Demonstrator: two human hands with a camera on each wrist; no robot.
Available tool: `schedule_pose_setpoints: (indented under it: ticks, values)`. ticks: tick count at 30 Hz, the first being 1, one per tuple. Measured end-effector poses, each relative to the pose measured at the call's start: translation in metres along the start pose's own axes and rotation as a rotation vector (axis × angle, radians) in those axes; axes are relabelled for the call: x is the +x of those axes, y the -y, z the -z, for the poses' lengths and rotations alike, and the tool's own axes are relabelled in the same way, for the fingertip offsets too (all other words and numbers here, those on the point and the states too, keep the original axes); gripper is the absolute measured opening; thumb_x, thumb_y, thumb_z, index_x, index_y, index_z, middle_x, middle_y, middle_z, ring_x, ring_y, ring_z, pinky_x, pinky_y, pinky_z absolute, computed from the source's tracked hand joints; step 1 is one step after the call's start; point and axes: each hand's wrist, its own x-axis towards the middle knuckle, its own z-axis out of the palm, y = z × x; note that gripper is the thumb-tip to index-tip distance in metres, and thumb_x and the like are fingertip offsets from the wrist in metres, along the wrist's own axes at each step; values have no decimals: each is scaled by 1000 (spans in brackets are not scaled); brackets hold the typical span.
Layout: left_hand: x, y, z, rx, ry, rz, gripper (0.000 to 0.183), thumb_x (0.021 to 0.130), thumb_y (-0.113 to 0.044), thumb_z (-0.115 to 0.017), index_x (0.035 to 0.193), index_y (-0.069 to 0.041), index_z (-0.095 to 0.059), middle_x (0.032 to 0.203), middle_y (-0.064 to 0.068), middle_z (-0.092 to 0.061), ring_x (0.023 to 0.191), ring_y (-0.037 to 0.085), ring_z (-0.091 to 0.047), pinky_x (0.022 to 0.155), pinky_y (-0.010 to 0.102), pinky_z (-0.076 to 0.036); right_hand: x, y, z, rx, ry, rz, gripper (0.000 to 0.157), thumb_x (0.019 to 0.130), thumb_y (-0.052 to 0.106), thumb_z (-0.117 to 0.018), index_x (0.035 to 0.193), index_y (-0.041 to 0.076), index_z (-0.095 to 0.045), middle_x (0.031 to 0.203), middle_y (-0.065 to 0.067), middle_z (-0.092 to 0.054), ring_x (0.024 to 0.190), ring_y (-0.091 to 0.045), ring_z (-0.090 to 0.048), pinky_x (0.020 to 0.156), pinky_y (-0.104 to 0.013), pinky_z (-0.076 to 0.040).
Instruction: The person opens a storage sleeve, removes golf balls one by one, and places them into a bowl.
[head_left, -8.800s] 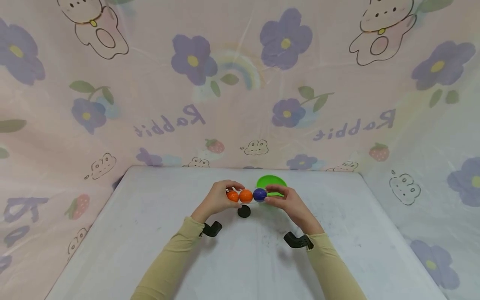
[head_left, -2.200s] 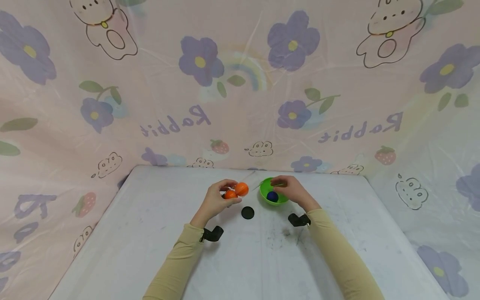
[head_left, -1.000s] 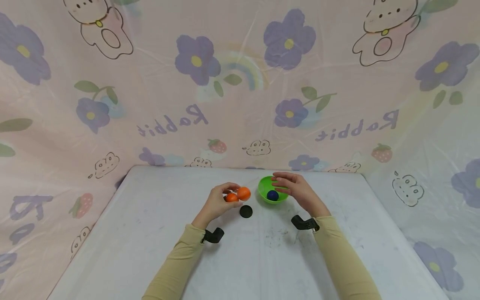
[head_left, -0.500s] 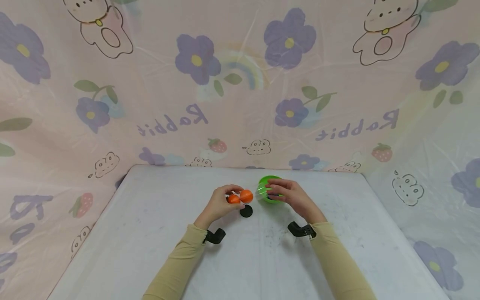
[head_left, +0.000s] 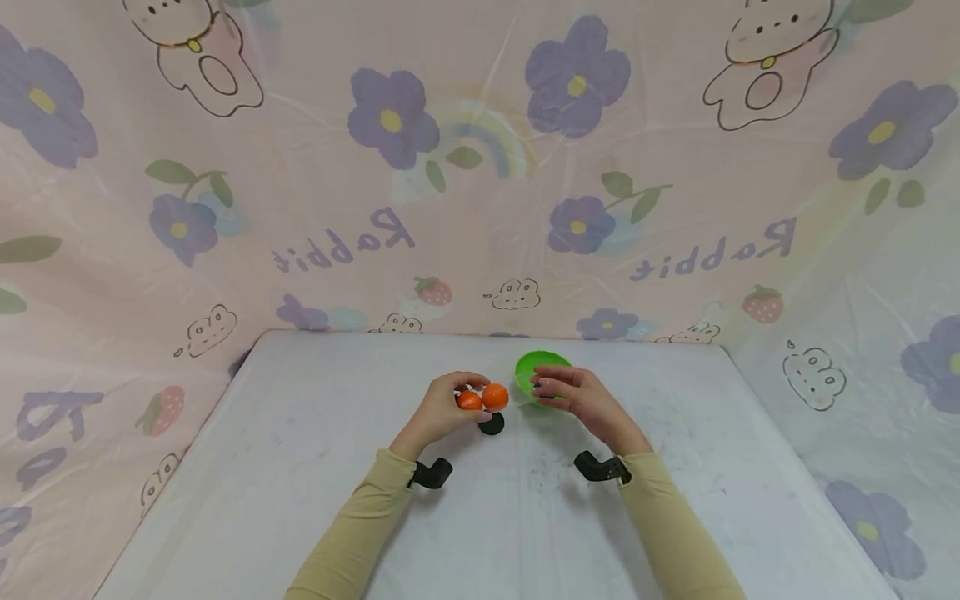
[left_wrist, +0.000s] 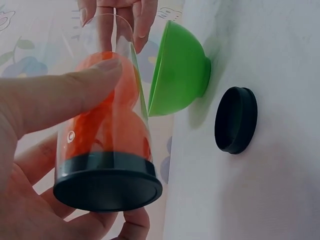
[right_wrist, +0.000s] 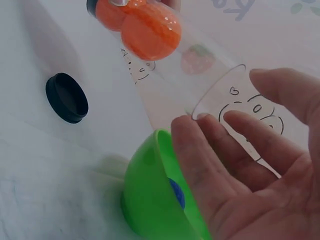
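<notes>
My left hand (head_left: 438, 412) grips a clear tube (right_wrist: 202, 82) above the table, thumb across its side in the left wrist view. A black cap (left_wrist: 107, 187) closes the tube's near end; the far end is uncovered. Two orange balls lie inside, the outer orange ball (right_wrist: 151, 32) toward the middle. My right hand (head_left: 596, 408) hovers by the uncovered end, fingers loosely extended with nothing held. Whether its fingertips touch the tube's rim, I cannot tell. Just below it stands a green bowl (left_wrist: 180, 75) with a blue ball (right_wrist: 176, 194) inside, largely hidden by the bowl wall.
A loose black cap (head_left: 492, 424) lies on the white table (head_left: 517, 517), below the tube and left of the bowl. Behind the table hangs a patterned cloth (head_left: 480, 250). Each wrist carries a black camera mount.
The blue ball, in the tube's uncovered end 8.8 seconds ago, now lies in the bowl. Lately my right hand has come down and left toward the tube; my left hand has shifted slightly right.
</notes>
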Motion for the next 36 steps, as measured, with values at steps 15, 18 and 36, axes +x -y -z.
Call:
schedule_pose_setpoints:
  ticks: [15, 18, 36]
  values:
    - [0, -3, 2, 5, -3, -9, 47, 69, -10, -87, 112, -11, -68, 108, 0, -63, 92, 19, -54, 81, 33, -48, -2, -10, -3, 9, 11, 32, 53, 92, 15, -66, 135, -9, -46, 132, -25, -51, 116, -33, -55, 93, -34, -48]
    - [0, -5, 4, -19, 0, -17, 47, 68, -7, -86, 112, -11, -68, 107, 2, -63, 94, 19, -56, 81, 34, -49, -2, -10, -4, 29, 17, 31, 56, 90, 14, -67, 135, -11, -44, 129, -22, -54, 120, -41, -49, 93, -36, -47]
    - [-1, -10, 8, -19, 9, -20, 49, 68, -3, -86, 113, -6, -68, 107, 2, -64, 94, 18, -56, 81, 34, -49, -4, -16, -5, 113, 41, 52, 51, 92, 11, -65, 133, -13, -45, 135, -34, -42, 115, -39, -54, 94, -39, -47]
